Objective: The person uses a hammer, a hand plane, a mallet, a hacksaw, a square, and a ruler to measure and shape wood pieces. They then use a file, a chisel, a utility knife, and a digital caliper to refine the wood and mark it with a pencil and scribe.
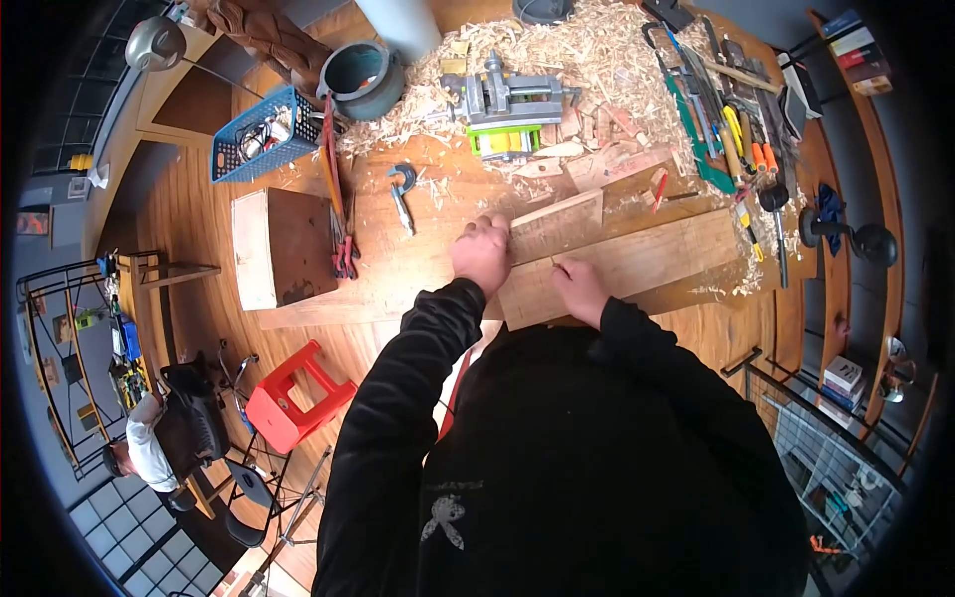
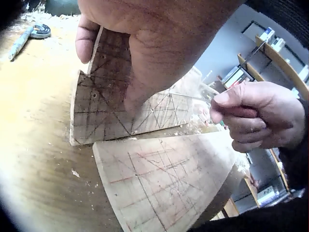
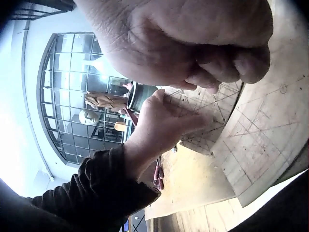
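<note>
My left hand (image 1: 482, 254) grips the left end of a notched wooden board (image 2: 106, 104), its thumb on the face scored with dark crossing lines. Just in front lies a longer wooden board (image 1: 647, 261) with red and dark pencil lines, close along the notched one. Above the boards, my right hand (image 1: 580, 289) is curled with thumb and forefinger pinched together. From that pinch a thin, slender tool (image 2: 193, 97) reaches toward the notched board's face in the left wrist view; its kind is too blurred to tell. Most of the tool is hidden by the fingers.
Behind the boards stand a vise (image 1: 512, 99) and heaps of wood shavings (image 1: 607, 45). To the left are a C-shaped metal tool (image 1: 402, 197), red-handled pliers (image 1: 344, 257), a wooden block (image 1: 286, 247) and a blue basket (image 1: 224, 157). Several hand tools (image 1: 736, 139) lie right.
</note>
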Demonstrator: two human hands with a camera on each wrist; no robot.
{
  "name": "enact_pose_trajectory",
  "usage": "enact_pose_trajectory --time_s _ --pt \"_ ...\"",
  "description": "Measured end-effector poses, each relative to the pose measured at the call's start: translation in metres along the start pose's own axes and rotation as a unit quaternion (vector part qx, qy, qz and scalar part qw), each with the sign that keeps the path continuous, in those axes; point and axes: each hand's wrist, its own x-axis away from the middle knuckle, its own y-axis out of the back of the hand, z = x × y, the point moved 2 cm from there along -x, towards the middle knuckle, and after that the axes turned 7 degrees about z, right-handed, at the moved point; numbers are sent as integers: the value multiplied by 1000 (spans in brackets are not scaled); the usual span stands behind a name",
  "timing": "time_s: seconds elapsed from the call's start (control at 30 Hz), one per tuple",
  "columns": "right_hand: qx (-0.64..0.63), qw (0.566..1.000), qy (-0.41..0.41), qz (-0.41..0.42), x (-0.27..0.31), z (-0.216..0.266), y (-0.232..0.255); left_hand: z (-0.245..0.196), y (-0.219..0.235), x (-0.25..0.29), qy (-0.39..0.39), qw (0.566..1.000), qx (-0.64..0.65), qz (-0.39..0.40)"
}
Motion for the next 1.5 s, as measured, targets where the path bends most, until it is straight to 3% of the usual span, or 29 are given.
enact_pose_trajectory --time_s 0.07,0.1,0.17,0.37,0.47,0.57,0.7,0.9,0.97,1.17,1.37,1.5 --pt "-117 993 22 -3 -1 -4 0 -2 0 2 -22 1000 -1 -1" --pt "-117 993 22 -4 -6 -2 1 -4 1 2 -22 1000 -1 -2" --pt "15 1000 -26 -9 -15 4 2 -5 3 3 -19 1000 -11 22" --pt "-59 997 26 -42 5 3 -1 4 0 1 7 999 31 6" --pt "3 999 15 -39 -8 5 -1 5 -2 0 11 1000 19 16" --pt "-15 999 12 -51 -7 5 0 1 1 1 5 1000 11 14" --pt "-40 998 26 -29 5 0 9 -1 3 1 -3 1000 9 7" --pt "-38 998 -33 -26 -10 0 1 1 -5 0 21 1000 7 10" --pt "-62 998 7 -26 4 -5 6 -1 -5 2 -7 1000 1 10" --pt "-14 1000 5 -14 -12 -10 -3 -3 1 3 13 999 18 30" --pt "-15 999 28 9 10 -17 5 -8 -4 3 -14 1000 -13 18" --pt "-11 1000 -1 24 -2 -13 3 -7 -2 2 -10 1000 22 14"
